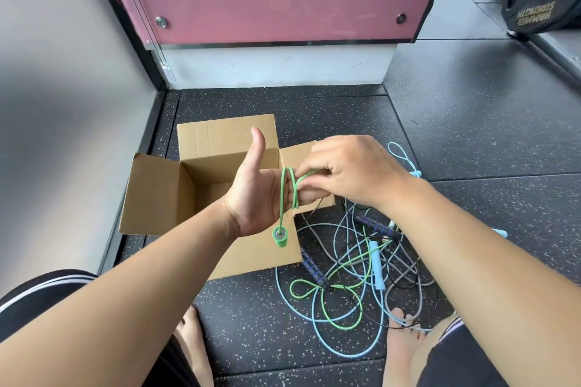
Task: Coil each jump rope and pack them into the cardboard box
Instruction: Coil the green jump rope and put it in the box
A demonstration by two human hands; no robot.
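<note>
We hold our left hand (251, 198) flat, fingers straight, as a spool; our right hand (352, 170) pinches the green rope (282, 201) to wind it on.

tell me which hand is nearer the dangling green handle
Left. The green handle hangs right by the heel of the left hand, from the green cord looped over its fingers. The right hand is farther, up and to the right, pinching that cord.

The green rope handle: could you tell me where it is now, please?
In the head view, the green handle dangles by its green cord centre-frame below the left hand, over the cardboard box's near flap.
</note>
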